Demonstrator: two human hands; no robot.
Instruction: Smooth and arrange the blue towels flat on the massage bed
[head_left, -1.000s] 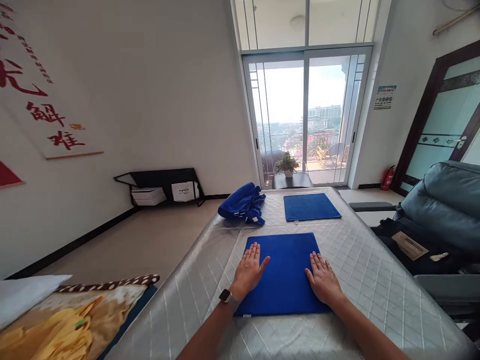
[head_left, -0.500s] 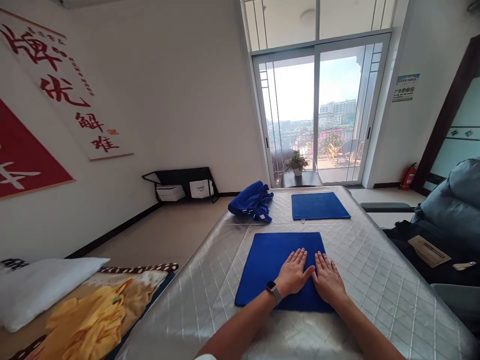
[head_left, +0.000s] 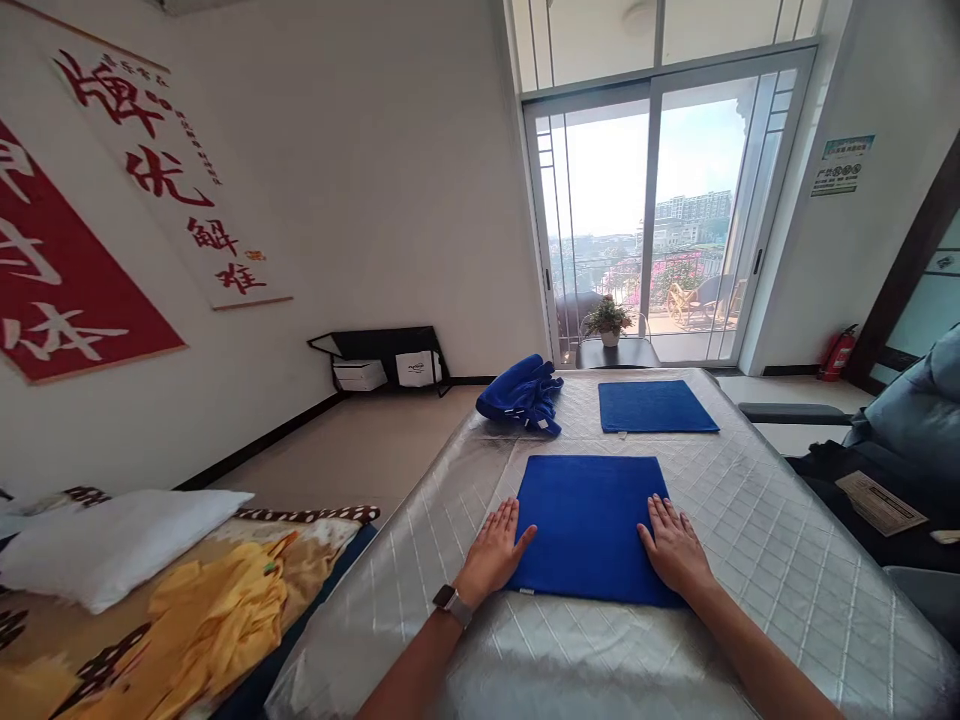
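1. While the near blue cloth (head_left: pixel 589 530) is being carried flat by the tabletop (head_left: pixel 780 530), close to the near edge, its left and right sides are being partly covered.
2. Its left side is being touched by the left hand (head_left: pixel 491 550) and its right side by the right hand (head_left: pixel 679 550).
3. Nothing is being clasped: each grip is being held wide, palm down, with fingers extended.
4. The middle of the cloth is being flanked about equally, so neither hand is being favoured as nearer; the longer axis seemingly is being spanned from hand to hand, though this cannot be told surely through the foreshortening.
5. Toward the far right corner, a far blue cloth (head_left: pixel 658 407) is being supported flat; by the left edge, toward the far left corner, a crumpled blue bundle (head_left: pixel 519 395) is being borne.
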